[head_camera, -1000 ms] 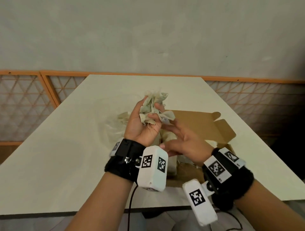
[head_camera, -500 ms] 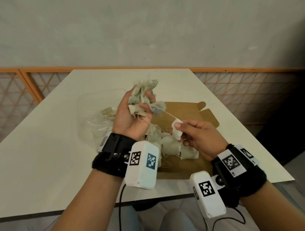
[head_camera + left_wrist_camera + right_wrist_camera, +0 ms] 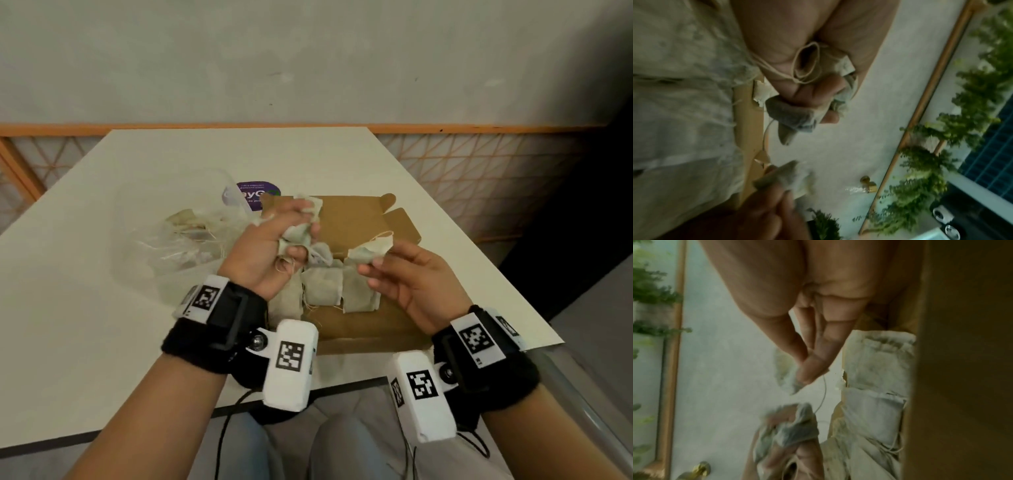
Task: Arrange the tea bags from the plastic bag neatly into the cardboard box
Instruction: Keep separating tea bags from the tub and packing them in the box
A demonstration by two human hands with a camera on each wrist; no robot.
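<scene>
Head view: left hand [image 3: 270, 253] grips bunched tea bags [image 3: 301, 234] above the cardboard box [image 3: 363, 222]; right hand [image 3: 407, 277] pinches one tea bag [image 3: 370, 251], long axis left-right, near the box's right edge.

One open brown cardboard box [image 3: 356, 222] lies on the one white table [image 3: 85, 308]. Three flat pale paper tea bags [image 3: 323, 286] lie side by side in its near half. One more tea bag [image 3: 370, 250] is held up at the right. A crumpled bunch [image 3: 301, 233], too tangled to count, is at the left. One clear plastic bag [image 3: 185, 240] lies far left.
</scene>
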